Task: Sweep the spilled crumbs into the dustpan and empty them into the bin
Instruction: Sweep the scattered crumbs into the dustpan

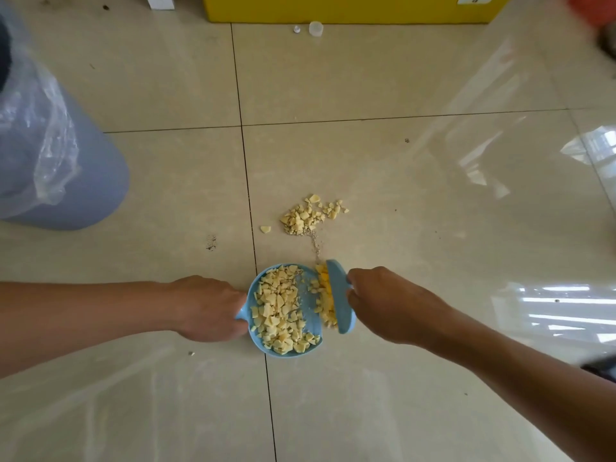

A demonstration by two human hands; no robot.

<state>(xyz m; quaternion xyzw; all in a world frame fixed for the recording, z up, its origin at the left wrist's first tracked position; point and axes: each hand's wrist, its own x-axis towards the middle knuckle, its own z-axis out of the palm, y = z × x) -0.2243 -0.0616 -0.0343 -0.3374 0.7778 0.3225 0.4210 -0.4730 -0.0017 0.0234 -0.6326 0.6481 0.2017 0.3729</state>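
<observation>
With the heaped dustpan point(310, 315) gripped in the left hand point(206, 306) and the brush point(341, 295) in the right hand point(383, 301), crumbs point(276, 311) could be spilled by any tilt while 1 pile point(308, 215) beyond the fingers is swept.

Glossy beige tile floor point(383, 71); dark grout lines point(246, 168) cross toward 11 o'clock from centre. Yellow box point(350, 8) at 12 o'clock, cut by top edge. Small translucent cup point(315, 29) on floor just below box, tiny clear cap point(297, 29) close at its 9 o'clock. White object point(160, 1) at 11 o'clock, mostly out of frame. Blurred red shape point(596, 8) at 2 o'clock corner. Dark smudge point(211, 242) at 9 o'clock, near centre. Bright window reflection point(566, 305) at 4 o'clock.
</observation>
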